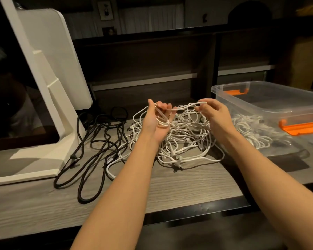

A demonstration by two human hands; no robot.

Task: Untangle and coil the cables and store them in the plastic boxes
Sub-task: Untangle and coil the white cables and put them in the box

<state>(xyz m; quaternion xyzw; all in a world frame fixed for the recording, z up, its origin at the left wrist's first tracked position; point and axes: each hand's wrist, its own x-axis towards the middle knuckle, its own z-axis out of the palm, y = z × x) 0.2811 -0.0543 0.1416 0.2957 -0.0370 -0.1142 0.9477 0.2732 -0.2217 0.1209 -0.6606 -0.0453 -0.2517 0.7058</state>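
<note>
Left hand [156, 121] wrapped with white loops, keeping the coil [162, 123] tidy; right hand [210, 112] pinching the cable [181, 108] taut above the tangle [184, 138], ready for winding.

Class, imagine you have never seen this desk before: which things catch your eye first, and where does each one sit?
The tangled heap of white cables sits mid-desk, with the left hand holding a small coil of cable above it and the right hand pinching the same strand. Loose black cables sprawl to its left; a clear plastic box with orange latches stands at right.
</note>
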